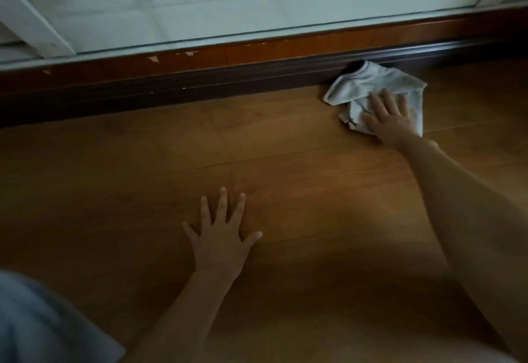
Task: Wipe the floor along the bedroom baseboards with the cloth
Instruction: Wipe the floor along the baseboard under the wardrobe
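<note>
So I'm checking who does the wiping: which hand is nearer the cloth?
Right. The right hand presses flat on the cloth by the baseboard; the left hand rests on bare floor, well away.

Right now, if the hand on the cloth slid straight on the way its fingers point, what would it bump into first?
Most likely the dark baseboard. The right hand lies flat on the cloth, fingers aimed at the wall, and the cloth's far edge seems to touch the baseboard already.
</note>
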### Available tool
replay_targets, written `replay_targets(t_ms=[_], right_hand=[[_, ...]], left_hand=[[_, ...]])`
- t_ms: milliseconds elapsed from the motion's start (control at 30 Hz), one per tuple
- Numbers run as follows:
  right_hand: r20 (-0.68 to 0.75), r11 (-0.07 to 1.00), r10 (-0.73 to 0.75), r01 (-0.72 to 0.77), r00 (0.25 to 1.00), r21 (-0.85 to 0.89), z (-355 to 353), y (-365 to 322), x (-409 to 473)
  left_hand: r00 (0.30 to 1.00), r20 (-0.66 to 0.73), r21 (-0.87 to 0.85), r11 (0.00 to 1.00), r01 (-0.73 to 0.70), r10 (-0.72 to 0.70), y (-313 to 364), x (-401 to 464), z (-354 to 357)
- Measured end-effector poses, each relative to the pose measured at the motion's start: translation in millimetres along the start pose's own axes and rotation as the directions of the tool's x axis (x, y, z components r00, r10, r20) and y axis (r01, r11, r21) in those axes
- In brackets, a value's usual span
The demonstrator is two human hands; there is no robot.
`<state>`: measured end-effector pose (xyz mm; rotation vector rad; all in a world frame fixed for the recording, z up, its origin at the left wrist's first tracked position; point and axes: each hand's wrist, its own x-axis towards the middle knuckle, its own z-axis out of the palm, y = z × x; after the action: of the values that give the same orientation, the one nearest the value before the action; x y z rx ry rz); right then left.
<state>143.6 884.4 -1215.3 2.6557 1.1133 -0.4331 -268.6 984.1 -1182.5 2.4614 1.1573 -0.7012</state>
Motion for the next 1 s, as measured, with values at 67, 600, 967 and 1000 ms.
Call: replay_targets(t_ms=[67, 600, 967, 1000], right_hand=[[-0.003, 0.984, 0.044, -0.043, 0.999, 0.17, 1.2, -23.5, 5.5], [-0.035, 0.927, -0.367, 0.368, 0.93, 0.068, -27.1, -173.3, -31.7], [-0.11, 0.945, -0.228, 0.247, 0.967, 0.214, -18.8, -115.6, -24.4], [-0.121, 0.926, -0.296, 0.315, 0.948, 0.207, -19.9, -146.2, -27.3]], left_hand=[[1.0, -0.006, 0.011, 1.0, 0.001, -0.001, 0.9, 0.2, 1.7], [1.0, 0.012, -0.001, 1.0, -0.012, 0.012, 1.3, -1.2, -1.9], [0.999, 0.04, 0.02, 1.0, -0.01, 0.009, 1.4, 2.8, -1.1], [0.999, 0.041, 0.022, 1.0, -0.001, 0.0, 2.3, 2.3, -0.5]])
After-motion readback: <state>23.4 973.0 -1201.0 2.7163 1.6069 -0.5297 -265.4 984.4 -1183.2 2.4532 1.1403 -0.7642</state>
